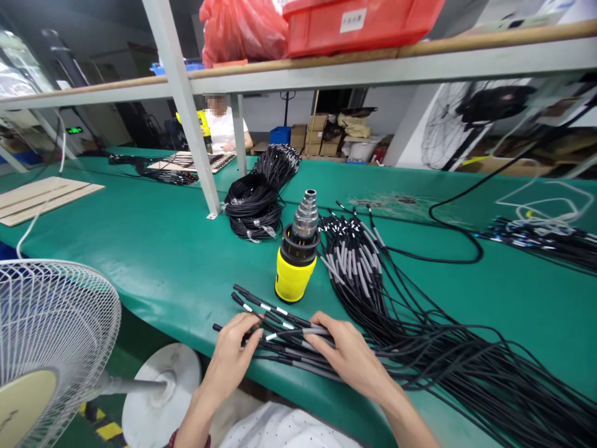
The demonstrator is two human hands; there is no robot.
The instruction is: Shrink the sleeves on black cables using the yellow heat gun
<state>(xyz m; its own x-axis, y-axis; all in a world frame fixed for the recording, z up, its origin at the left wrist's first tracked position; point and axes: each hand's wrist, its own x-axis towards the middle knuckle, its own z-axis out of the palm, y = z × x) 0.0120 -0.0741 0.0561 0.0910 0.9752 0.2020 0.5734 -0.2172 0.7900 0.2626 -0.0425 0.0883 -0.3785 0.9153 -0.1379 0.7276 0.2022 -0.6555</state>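
Black cables (298,358) with grey sleeves and white bands lie along the table's front edge, their ends pointing left. My left hand (236,348) is closed around the cables near their ends, thumb and forefinger by a white band. My right hand (347,351) grips the grey-sleeved part of a cable between thumb and forefinger; its other fingers are hidden. Just beyond my hands, a yellow heat gun (295,274) stands upright, its metal nozzle pointing up. To its right lies a large bunch of similar cables (359,267), whose lengths trail off to the lower right.
Coiled black cables (254,202) lie behind the heat gun on the green table (186,249). A shelf post (184,106) rises at left. Near the left edge stands a white fan (51,336). More cables (536,236) lie far right. Across the table sits another person (226,127).
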